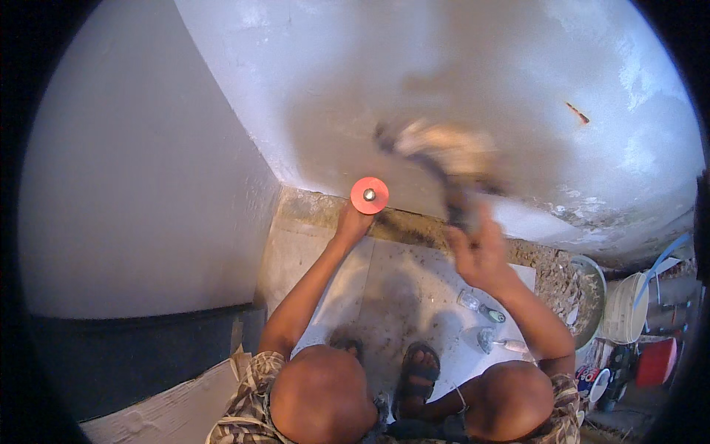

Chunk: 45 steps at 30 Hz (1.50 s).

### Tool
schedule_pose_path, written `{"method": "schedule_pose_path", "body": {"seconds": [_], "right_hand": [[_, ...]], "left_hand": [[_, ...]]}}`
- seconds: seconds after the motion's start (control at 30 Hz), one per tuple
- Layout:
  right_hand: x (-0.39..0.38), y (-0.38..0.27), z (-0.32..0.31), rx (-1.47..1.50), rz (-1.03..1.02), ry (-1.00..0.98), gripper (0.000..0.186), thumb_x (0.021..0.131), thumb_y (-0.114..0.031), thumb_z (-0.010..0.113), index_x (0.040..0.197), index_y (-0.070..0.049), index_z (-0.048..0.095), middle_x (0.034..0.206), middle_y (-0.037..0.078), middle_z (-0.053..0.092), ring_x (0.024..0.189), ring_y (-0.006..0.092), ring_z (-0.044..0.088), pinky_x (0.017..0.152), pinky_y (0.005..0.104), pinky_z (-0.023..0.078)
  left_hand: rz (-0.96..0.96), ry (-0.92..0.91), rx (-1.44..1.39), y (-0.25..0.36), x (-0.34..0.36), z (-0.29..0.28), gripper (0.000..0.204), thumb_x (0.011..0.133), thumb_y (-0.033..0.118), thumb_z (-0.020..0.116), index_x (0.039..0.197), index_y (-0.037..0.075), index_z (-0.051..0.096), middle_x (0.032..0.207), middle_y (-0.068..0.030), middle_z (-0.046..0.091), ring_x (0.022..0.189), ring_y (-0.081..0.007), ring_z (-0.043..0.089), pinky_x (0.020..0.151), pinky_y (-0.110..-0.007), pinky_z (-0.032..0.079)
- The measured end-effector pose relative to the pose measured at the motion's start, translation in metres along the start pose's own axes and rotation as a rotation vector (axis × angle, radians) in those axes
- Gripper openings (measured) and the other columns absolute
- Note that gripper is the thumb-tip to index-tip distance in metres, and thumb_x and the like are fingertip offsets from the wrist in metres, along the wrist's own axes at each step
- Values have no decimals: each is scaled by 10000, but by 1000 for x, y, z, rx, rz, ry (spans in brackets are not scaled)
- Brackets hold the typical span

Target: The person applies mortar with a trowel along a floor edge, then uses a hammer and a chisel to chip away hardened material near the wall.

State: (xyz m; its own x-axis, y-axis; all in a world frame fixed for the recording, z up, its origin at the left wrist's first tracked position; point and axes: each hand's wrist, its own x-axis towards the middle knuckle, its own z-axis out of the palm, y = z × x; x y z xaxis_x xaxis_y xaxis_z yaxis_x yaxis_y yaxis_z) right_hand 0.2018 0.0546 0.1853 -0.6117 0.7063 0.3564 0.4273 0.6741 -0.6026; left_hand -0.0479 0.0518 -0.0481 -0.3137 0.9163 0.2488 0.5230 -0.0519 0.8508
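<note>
My left hand (355,222) is wrapped round a chisel with a round red hand guard (358,195), low against the pale wall. The chisel's bright steel head shows in the middle of the guard, while its shaft and tip are hidden beneath. To the right, my right hand (482,255) grips the dark handle of what looks like a hammer (457,203). This tool is smeared by motion, raised in front of the wall and apart from the chisel. Its dark and tan upper end reaches up and left, too blurred for its exact shape.
A smooth grey wall (140,177) meets the pale wall (333,96) at a corner. Broken rubble (555,285) lines its foot. Two small hand tools, one a green-handled tool (492,314), lie on pale floor sheets beside my sandals. Buckets (625,311) and a red container (656,362) stand right.
</note>
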Motion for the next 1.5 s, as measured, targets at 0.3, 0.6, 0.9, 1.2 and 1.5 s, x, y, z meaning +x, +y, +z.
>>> {"method": "schedule_pose_path", "body": {"seconds": [0.3, 0.6, 0.9, 1.2, 1.5], "right_hand": [[-10, 18, 28, -78, 201, -144, 489, 941, -397, 545, 1141, 47, 503, 792, 229, 616, 711, 378, 609, 664, 451, 476], [21, -45, -9, 512, -130, 274, 352, 925, -335, 604, 1029, -15, 498, 759, 86, 561, 653, 195, 536, 587, 302, 452], [-33, 56, 47, -114, 221, -170, 402, 915, -303, 599, 1133, 21, 502, 862, 259, 633, 803, 432, 623, 706, 466, 496], [43, -43, -31, 923, -228, 278, 286, 929, -262, 594, 1032, -14, 497, 769, 91, 564, 676, 222, 565, 656, 378, 490], [-21, 59, 56, -22, 330, -392, 507, 942, -347, 546, 1220, 70, 467, 949, 313, 612, 932, 471, 593, 788, 534, 455]], "left_hand": [[-77, -53, -108, 18, 0, -12, 410, 850, 293, 616, 1185, 63, 569, 1124, -196, 632, 1044, -381, 591, 843, -429, 478], [-51, -140, -23, 19, 13, -14, 357, 820, 259, 671, 1094, 37, 617, 1003, -175, 673, 946, -343, 640, 800, -410, 498], [39, -131, -160, 28, 18, -9, 374, 809, 188, 706, 1136, 38, 604, 1092, -111, 665, 1008, -251, 633, 867, -354, 488], [-29, -156, -234, 14, 10, -18, 297, 794, 167, 708, 1026, 4, 620, 963, -124, 687, 864, -232, 643, 789, -356, 504], [35, -242, -312, 10, 16, -9, 432, 847, 118, 665, 1244, 26, 521, 1199, -89, 601, 1130, -205, 569, 986, -338, 428]]}}
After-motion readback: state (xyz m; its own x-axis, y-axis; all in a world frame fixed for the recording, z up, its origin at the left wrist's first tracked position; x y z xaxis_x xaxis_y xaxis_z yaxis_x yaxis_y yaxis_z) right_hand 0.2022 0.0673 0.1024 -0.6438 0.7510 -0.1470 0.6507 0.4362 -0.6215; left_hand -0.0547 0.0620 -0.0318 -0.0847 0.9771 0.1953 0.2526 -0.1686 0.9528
